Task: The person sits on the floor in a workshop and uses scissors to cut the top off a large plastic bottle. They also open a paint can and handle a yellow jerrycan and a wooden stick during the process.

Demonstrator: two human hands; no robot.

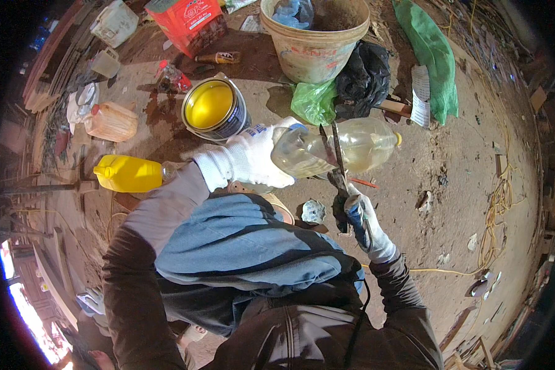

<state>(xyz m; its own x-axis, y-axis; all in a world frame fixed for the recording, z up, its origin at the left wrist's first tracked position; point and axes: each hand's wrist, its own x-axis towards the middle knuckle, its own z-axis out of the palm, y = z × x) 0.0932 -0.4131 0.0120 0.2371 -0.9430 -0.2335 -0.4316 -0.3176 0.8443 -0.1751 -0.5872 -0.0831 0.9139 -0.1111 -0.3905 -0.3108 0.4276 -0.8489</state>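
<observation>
My left hand [256,154], in a white knit glove, grips the left end of a large clear plastic bottle [370,145] lying sideways above my knees. The bottle's yellow cap points right. In my gloved right hand [376,234] are metal shears [338,179] with a blue-wrapped handle. Their two blades are slightly apart and cross the bottle's middle, where the plastic looks cut and bent. Just beyond my left hand stands an open can [233,123] of yellow paint. A crumpled green plastic bag [314,103] lies beyond the blades.
A large dirty white bucket [314,58] stands at the back, beside a black bag [364,77] and a green sheet [435,61]. Leftward are a yellow jug [126,174], a plastic container [111,121] and a red box [188,24]. A yellow cord [499,209] coils at right.
</observation>
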